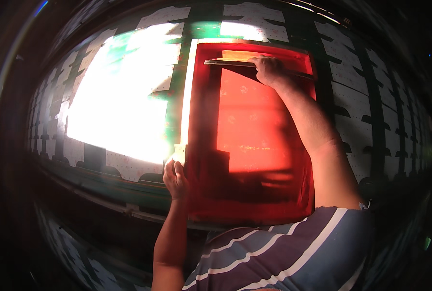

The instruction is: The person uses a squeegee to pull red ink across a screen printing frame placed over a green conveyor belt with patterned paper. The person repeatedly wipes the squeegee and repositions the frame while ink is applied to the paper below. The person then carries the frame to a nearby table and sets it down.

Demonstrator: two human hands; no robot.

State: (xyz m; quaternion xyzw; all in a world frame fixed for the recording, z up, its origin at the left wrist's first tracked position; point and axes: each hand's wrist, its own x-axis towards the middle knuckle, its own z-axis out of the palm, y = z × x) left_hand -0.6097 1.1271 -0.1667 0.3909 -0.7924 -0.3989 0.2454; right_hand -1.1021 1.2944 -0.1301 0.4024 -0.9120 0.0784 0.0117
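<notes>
Right grip: my right hand [270, 70] is closed over the bar [225, 62], right of its middle, near the frame's far end.
Left grip: my left hand [176, 180] has its fingertips at the block [179, 151]; whether they pinch it or only rest there, I cannot tell.
Table: green [204, 26], running wide on both sides; hard sunlight whitens its left part, and I could misjudge an edge in that glare.
Cloth: pale cut pieces [347, 99] lie in rows left, right and beyond; a careless drag of the frame could rumple or stain them.
Frame: red [249, 211], directly before me, its long sides running away from me; if my left hand is not steadying it, a hard pull could skew it.
Mesh: red sheet [255, 131] inside the frame, half sun, half shadow; shadow could hide a patch I miss.
Bar: crosswise, slightly slanted; my off-centre hold could let its left end lift, pressing unevenly.
Block: small, yellowish, against the frame's left edge; a bump from my fingers might shift it.
</notes>
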